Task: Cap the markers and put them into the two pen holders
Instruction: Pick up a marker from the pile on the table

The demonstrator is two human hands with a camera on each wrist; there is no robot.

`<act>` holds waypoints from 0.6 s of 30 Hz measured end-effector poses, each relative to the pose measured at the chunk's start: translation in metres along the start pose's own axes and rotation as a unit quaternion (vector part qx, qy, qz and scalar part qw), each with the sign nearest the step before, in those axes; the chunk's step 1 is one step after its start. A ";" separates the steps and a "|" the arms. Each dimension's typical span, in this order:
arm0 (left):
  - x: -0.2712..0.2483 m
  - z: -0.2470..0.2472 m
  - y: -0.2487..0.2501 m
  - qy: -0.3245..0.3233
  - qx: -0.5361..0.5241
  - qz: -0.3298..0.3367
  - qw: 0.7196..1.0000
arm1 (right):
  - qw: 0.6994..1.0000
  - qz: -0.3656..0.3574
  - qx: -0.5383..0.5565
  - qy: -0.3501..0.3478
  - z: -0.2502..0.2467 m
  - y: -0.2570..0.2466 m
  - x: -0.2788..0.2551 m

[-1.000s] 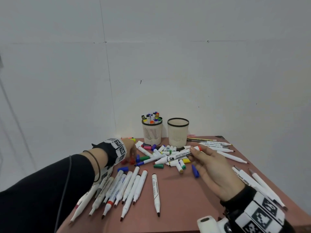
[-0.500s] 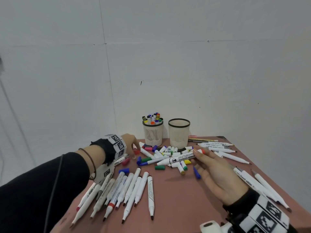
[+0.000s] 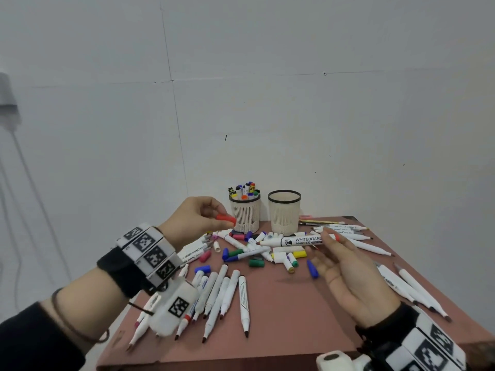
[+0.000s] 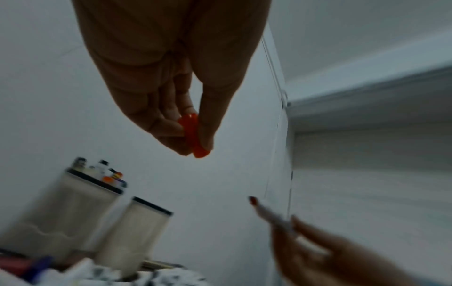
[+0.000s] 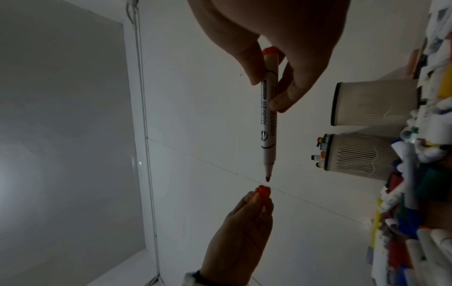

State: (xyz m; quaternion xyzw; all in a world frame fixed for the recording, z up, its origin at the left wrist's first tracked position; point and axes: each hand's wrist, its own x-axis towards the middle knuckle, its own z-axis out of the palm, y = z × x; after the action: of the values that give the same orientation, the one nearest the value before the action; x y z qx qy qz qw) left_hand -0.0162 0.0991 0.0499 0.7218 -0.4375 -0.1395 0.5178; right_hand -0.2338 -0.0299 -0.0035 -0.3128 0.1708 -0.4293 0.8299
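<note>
My left hand (image 3: 199, 219) pinches a red cap (image 3: 226, 219) (image 4: 193, 135) (image 5: 263, 191) between thumb and fingers, raised above the table. My right hand (image 3: 337, 253) holds an uncapped white whiteboard marker (image 3: 297, 241) (image 5: 269, 120) level, its red tip pointing left at the cap with a small gap between them. Two cream mesh pen holders stand at the back: the left holder (image 3: 245, 212) has several capped markers in it, while I see nothing in the right holder (image 3: 284, 212).
Loose caps and short markers lie piled on the reddish table (image 3: 281, 317) in front of the holders. A row of uncapped white markers (image 3: 219, 293) lies front left, and more white markers (image 3: 401, 285) lie along the right edge.
My left hand has picked the red cap off the table and lifted it towards the marker's tip. My right hand has raised the whiteboard marker slightly.
</note>
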 end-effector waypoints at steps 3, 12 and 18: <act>-0.025 0.008 0.005 0.007 -0.086 0.005 0.996 | 1.000 -0.022 0.000 -0.011 0.003 -0.002 -0.012; -0.076 0.031 0.010 -0.008 -0.159 0.040 0.986 | 0.993 -0.109 -0.020 -0.046 0.004 -0.005 -0.040; -0.095 0.042 0.016 -0.014 -0.200 0.049 0.979 | 0.990 -0.121 -0.014 -0.076 0.002 -0.010 -0.053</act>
State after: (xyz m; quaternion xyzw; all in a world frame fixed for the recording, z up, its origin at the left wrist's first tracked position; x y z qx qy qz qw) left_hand -0.1062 0.1452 0.0221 0.5795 -0.4425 -0.2085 0.6518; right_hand -0.2690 0.0100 0.0051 -0.3744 0.0738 -0.4988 0.7782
